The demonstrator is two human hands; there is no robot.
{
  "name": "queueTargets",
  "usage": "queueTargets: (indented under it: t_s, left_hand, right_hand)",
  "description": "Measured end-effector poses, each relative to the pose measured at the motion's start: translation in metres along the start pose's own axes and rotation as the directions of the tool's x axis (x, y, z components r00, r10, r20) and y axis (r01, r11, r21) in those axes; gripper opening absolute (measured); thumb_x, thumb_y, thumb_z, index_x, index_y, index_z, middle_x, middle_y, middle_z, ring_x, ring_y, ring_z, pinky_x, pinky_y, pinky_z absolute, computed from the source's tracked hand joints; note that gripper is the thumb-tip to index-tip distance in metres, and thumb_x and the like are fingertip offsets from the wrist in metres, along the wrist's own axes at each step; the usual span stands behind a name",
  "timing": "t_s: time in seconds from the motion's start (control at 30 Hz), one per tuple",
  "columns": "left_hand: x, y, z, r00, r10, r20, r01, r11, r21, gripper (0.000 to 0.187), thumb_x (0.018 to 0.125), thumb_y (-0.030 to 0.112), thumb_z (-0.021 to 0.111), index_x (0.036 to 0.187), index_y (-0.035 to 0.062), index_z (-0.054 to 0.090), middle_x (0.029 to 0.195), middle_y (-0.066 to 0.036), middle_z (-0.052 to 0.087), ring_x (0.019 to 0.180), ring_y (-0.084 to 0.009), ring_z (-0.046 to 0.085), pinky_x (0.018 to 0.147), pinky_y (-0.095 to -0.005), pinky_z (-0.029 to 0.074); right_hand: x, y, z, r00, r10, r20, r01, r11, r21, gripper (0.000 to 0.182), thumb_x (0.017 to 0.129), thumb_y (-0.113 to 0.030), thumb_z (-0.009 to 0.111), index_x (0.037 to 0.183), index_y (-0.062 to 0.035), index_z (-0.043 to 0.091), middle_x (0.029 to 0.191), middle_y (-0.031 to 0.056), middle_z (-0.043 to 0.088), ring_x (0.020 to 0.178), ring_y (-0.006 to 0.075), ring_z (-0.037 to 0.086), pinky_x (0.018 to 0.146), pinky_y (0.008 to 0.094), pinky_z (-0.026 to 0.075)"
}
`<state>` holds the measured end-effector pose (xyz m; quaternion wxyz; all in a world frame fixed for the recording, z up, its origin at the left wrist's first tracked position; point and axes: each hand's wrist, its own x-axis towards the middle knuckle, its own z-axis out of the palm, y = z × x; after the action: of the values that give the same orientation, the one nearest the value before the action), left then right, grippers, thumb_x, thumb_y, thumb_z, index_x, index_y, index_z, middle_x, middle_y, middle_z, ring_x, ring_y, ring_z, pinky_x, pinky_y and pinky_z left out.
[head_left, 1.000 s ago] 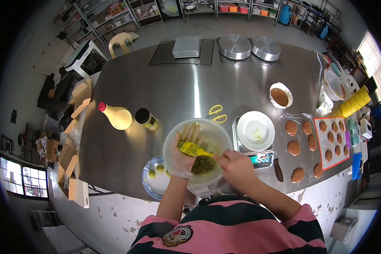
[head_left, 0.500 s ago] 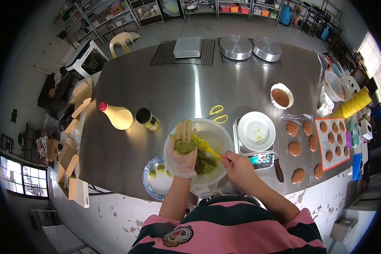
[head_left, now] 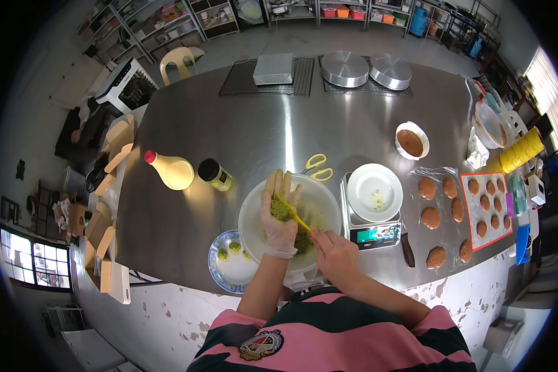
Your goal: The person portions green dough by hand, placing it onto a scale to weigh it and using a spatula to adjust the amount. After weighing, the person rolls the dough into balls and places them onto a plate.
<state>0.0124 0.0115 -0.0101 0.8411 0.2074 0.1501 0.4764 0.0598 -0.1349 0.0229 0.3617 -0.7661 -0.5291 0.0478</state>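
Note:
My left hand, in a clear plastic glove, is palm up with its fingers extended over a large pale bowl. On its palm sits a mound of green crumbly mixture. My right hand is bare and closed around the handle of a yellow spatula, whose head presses against that mound. More dark green mixture lies in the bowl, partly hidden by my hands. Left of the bowl, a blue-rimmed plate bears small green balls.
A digital scale carries a white plate with green crumbs; a knife lies beside it. Yellow-handled scissors touch the bowl's far side. Brown discs rest on plastic at right. A bottle and black-lidded jar stand left.
My left hand has shifted slightly right and turned, its fingers spreading. My right hand has moved left and down, bringing the spatula's head onto the mixture in the palm.

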Motion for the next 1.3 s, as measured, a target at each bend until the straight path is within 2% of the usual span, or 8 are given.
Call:
queueTargets:
  t_s: [0.17,0.33,0.53,0.77,0.87,1.07,1.13,1.3]
  left_hand:
    - [0.003,0.007,-0.013,0.984,-0.155,0.087,0.164,0.980,-0.110,0.057,0.095,0.039,0.035,0.140,0.0059,0.027,0.147,-0.015,0.024,0.137,-0.0280,0.020,0.109,-0.0550,0.020]
    - [0.002,0.009,-0.028,0.941,-0.314,0.124,0.337,0.890,-0.307,0.065,0.091,0.050,0.038,0.140,0.0076,0.028,0.147,-0.015,0.023,0.137,-0.0294,0.019,0.104,-0.0602,0.022]
    - [0.001,0.010,-0.018,0.860,-0.452,0.236,0.500,0.837,-0.221,0.071,0.091,0.053,0.035,0.140,0.0034,0.026,0.148,-0.016,0.021,0.138,-0.0301,0.018,0.104,-0.0595,0.022]
    - [0.000,0.014,-0.024,0.880,-0.426,0.211,0.473,0.824,-0.310,0.077,0.090,0.058,0.031,0.141,0.0008,0.023,0.146,-0.017,0.025,0.136,-0.0318,0.021,0.105,-0.0575,0.022]
    - [0.002,0.017,-0.020,0.818,-0.499,0.288,0.556,0.814,-0.169,0.071,0.092,0.053,0.032,0.140,0.0006,0.024,0.147,-0.015,0.023,0.138,-0.0292,0.019,0.106,-0.0543,0.021]
    - [0.005,0.011,-0.027,0.909,-0.388,0.153,0.416,0.873,-0.255,0.070,0.093,0.052,0.031,0.140,0.0006,0.024,0.147,-0.015,0.025,0.137,-0.0267,0.021,0.108,-0.0504,0.020]
    - [0.006,0.011,-0.027,0.904,-0.396,0.164,0.427,0.862,-0.274,0.069,0.093,0.050,0.032,0.140,0.0010,0.025,0.146,-0.015,0.027,0.137,-0.0260,0.022,0.109,-0.0508,0.020]
    - [0.002,0.009,-0.009,0.931,-0.365,0.022,0.360,0.902,-0.237,0.064,0.093,0.046,0.031,0.140,0.0014,0.027,0.145,-0.014,0.030,0.136,-0.0262,0.024,0.110,-0.0487,0.020]
  right_hand:
    - [0.010,0.012,-0.023,0.987,-0.157,0.042,0.162,0.969,-0.188,0.028,0.072,-0.008,0.061,0.100,-0.0066,0.064,0.072,0.0071,0.058,0.062,0.0230,0.059,0.052,0.0337,0.048]
    - [0.025,0.018,-0.045,0.994,0.083,0.071,-0.084,0.996,0.019,0.013,0.078,-0.015,0.062,0.090,-0.0118,0.067,0.073,0.0059,0.060,0.062,0.0258,0.060,0.053,0.0351,0.048]
    - [0.020,0.020,-0.025,0.998,0.016,0.061,-0.023,0.994,0.107,0.012,0.078,-0.017,0.063,0.088,-0.0122,0.068,0.076,0.0064,0.063,0.064,0.0270,0.062,0.056,0.0358,0.049]
    - [0.031,0.025,-0.054,0.988,0.097,0.121,-0.111,0.988,0.110,0.011,0.076,-0.017,0.064,0.084,-0.0116,0.069,0.076,0.0059,0.064,0.065,0.0267,0.062,0.057,0.0361,0.049]
    - [0.026,0.026,-0.042,0.998,-0.019,0.053,0.014,0.995,0.097,0.011,0.077,-0.016,0.064,0.085,-0.0115,0.069,0.076,0.0061,0.064,0.065,0.0265,0.062,0.057,0.0357,0.049]
    - [0.022,0.028,-0.044,0.991,-0.005,0.132,-0.006,0.996,0.086,0.011,0.078,-0.014,0.065,0.086,-0.0091,0.069,0.076,0.0078,0.065,0.062,0.0261,0.062,0.057,0.0341,0.049]
    - [0.027,0.029,-0.049,0.967,0.160,0.200,-0.202,0.957,0.210,0.013,0.080,-0.017,0.061,0.087,-0.0089,0.067,0.078,0.0102,0.065,0.066,0.0307,0.062,0.058,0.0388,0.049]
    - [0.015,0.030,-0.024,0.954,0.229,0.192,-0.271,0.934,0.232,0.014,0.081,-0.016,0.060,0.089,-0.0053,0.065,0.079,0.0148,0.064,0.069,0.0332,0.062,0.060,0.0406,0.049]
